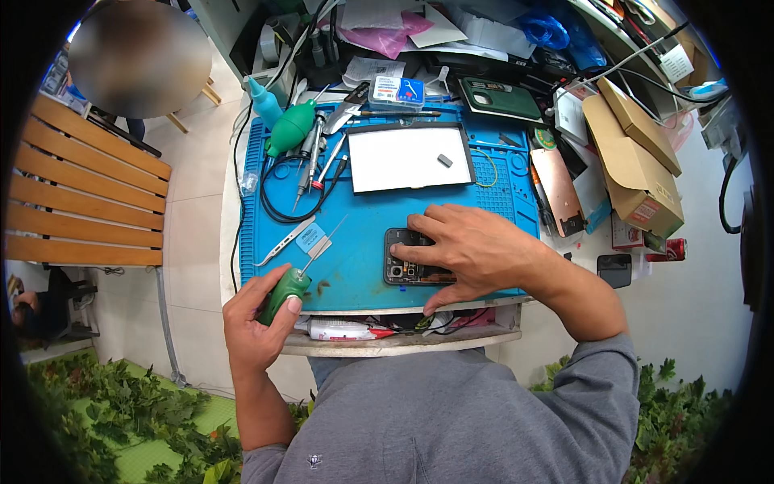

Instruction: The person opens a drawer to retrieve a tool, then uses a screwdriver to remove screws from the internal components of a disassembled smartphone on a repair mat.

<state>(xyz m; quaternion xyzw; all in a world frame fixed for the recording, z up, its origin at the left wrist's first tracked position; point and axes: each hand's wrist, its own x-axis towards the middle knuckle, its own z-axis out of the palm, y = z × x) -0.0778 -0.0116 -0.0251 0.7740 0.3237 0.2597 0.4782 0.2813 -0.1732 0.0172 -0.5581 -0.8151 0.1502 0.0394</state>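
Observation:
My left hand (262,315) is closed around a green-handled tool (284,295) with a long thin metal shaft, its tip pointing up and away over the mat. The kind of tip is too fine to make out. My right hand (476,250) lies over a dark smartphone (397,275) with its back off, holding it against the blue work mat (363,294). One fingertip rests beside the camera openings, and the thumb reaches past the phone's near edge. The palm and fingers hide much of the phone's right part. Tweezers (284,242) and a small blue-and-white packet (313,239) lie between the hands.
A white shallow tray (403,160) holds a small dark part (444,160). Behind it are a green air blower (292,129), a blue-and-white box (397,93) and a green phone cover (501,98). Cardboard boxes (633,161) crowd the right; an open drawer (347,345) sits below the mat.

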